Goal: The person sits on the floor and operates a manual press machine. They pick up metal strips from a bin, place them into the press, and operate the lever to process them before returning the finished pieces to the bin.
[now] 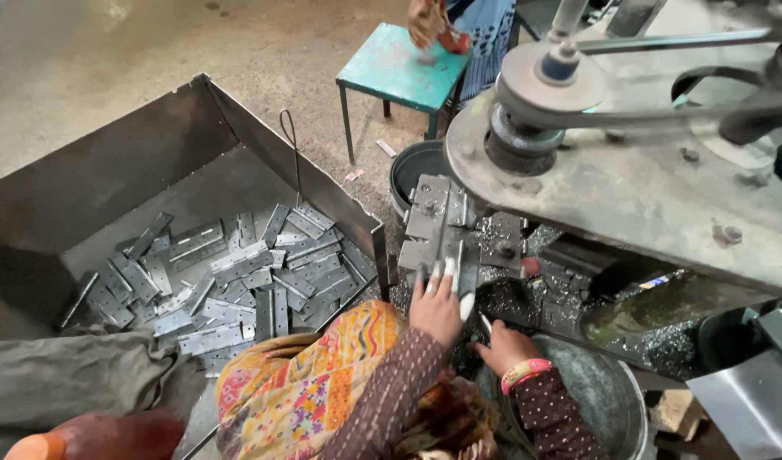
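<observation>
My left hand (436,308) reaches forward onto the grey steel fixture (446,223) of a machine. Its fingertips rest on a narrow hinge plate (468,274) lying in the fixture. My right hand (503,346), with a pink bangle at the wrist, is curled lower down to the right, over a round metal pan (617,393). A thin pale tip shows near its fingers; what it is cannot be made out. Both arms wear brown dotted sleeves, and patterned cloth (310,383) covers my lap.
A large sheet-metal bin (152,145) on the left holds several grey hinge plates (229,285). The machine's heavy plate, pulley (546,78) and belt overhang on the right. Behind are a teal stool (399,72), a dark bucket (412,170) and another person's hand (427,21). Metal shavings lie under the fixture.
</observation>
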